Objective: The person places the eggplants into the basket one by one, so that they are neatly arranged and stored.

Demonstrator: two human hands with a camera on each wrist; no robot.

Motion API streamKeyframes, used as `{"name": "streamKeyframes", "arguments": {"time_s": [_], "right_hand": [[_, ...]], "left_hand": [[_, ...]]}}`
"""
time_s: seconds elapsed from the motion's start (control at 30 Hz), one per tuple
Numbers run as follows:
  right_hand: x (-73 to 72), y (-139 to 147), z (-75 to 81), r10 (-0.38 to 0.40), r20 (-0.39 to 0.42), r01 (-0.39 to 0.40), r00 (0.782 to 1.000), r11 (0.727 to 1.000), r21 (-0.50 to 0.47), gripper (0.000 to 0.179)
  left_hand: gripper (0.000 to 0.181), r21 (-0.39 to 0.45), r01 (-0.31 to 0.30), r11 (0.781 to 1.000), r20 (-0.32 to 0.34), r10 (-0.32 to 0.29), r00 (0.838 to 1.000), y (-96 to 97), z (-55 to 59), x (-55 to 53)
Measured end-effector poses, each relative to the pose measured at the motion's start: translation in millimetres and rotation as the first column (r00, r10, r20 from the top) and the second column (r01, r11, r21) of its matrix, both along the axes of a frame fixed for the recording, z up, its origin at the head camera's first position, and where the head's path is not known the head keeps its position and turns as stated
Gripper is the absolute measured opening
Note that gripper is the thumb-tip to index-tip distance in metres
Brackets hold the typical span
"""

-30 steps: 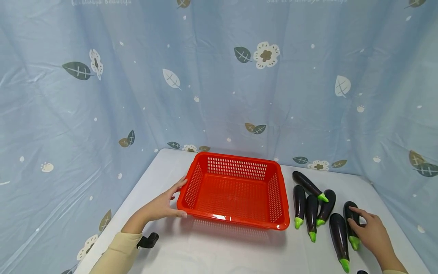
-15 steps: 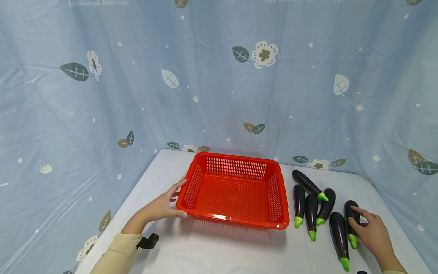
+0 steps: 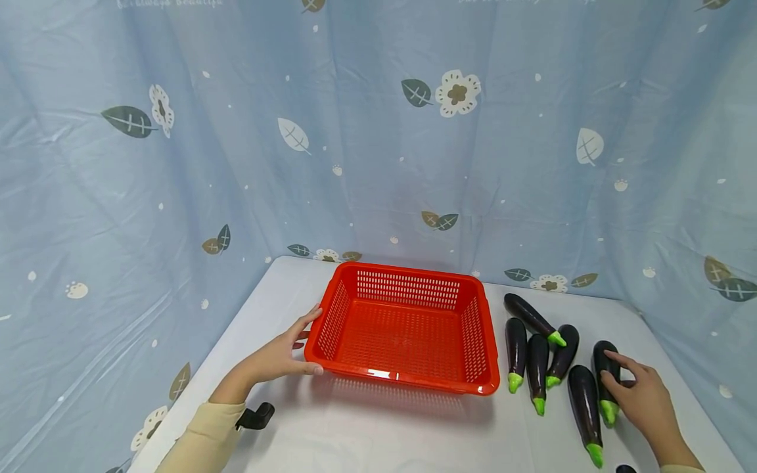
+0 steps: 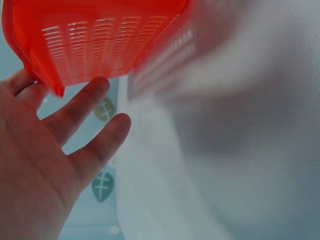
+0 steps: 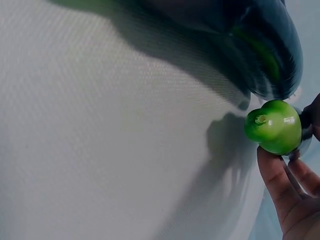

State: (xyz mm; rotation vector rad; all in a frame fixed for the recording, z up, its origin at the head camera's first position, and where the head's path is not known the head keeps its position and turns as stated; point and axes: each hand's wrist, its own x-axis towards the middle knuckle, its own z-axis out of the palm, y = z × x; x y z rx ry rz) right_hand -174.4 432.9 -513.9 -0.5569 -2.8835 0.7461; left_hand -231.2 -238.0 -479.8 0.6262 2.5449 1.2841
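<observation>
A red plastic basket with slotted walls sits mid-table. My left hand rests against its left end, fingers spread along the outside and thumb at the front corner. From the left wrist view, two fingers of the left hand stand apart from the basket wall. At the right, my right hand pinches an eggplant between thumb and fingers. That eggplant's green cap faces the right wrist camera. Close to it on the left lies another eggplant.
Several more eggplants lie right of the basket, one slanting behind the others. A small black object is by the left wrist. A patterned blue curtain hangs behind the white table.
The right hand's eggplant has shifted slightly away from me, its green cap now farther up beside the neighbouring eggplant. The left hand and the basket stay where they were.
</observation>
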Motion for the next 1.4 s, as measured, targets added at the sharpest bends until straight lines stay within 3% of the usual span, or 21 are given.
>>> {"name": "streamKeyframes", "arguments": {"time_s": [0.47,1.4], "right_hand": [[-0.5,-1,4.9,-0.015,-0.038,0.015,0.999,1.0,-0.009,0.058],[-3.0,-20,16.6,0.086,-0.177,-0.085,0.98,0.996,0.012,0.053]], "left_hand": [[0.114,-0.005,-0.006,1.0,0.009,0.006,1.0,0.9,2.6,1.1],[0.114,0.011,-0.017,1.0,0.04,0.016,0.999,3.1,3.4,1.7]]}}
